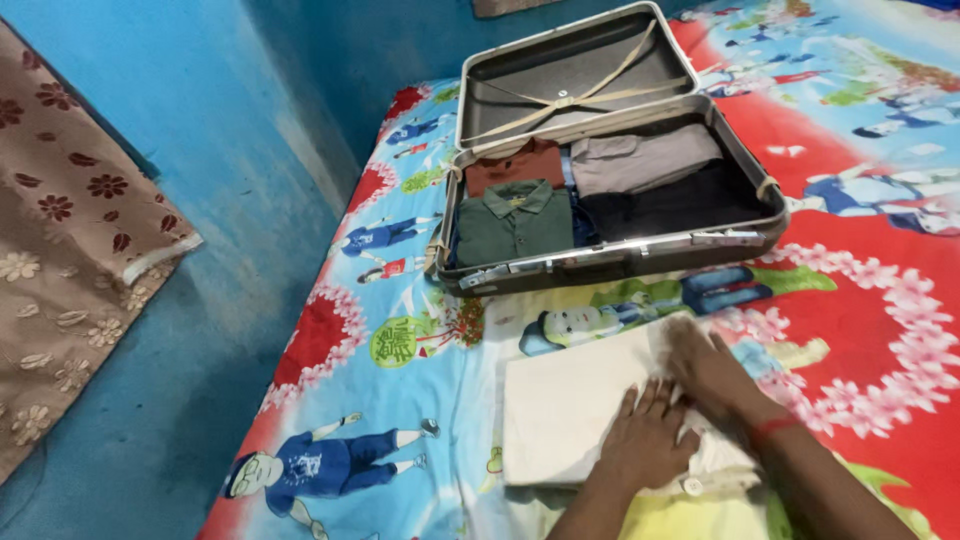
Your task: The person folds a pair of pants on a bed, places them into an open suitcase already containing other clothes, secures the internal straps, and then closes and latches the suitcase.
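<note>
Cream folded cloth [575,405], near bed [870,330] front edge | soft, light, limp; best lifted under its folded edges | left hand [645,440], right hand [712,372] spread flat, pressing it | open suitcase [610,262] behind

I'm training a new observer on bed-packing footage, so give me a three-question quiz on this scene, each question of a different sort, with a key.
1. True or false: both hands rest flat on the folded cream cloth.
2. Multiple choice: the open suitcase lies A) on the floor, B) on the bed beyond the cloth, C) on a chair.
3. Fill in: the collared shirt at the front left of the suitcase is dark ____.

Key:
1. True: the left hand and the right hand both press on the cloth, fingers spread, gripping nothing.
2. B: it sits on the patterned bedsheet, lid raised.
3. Green.
</note>
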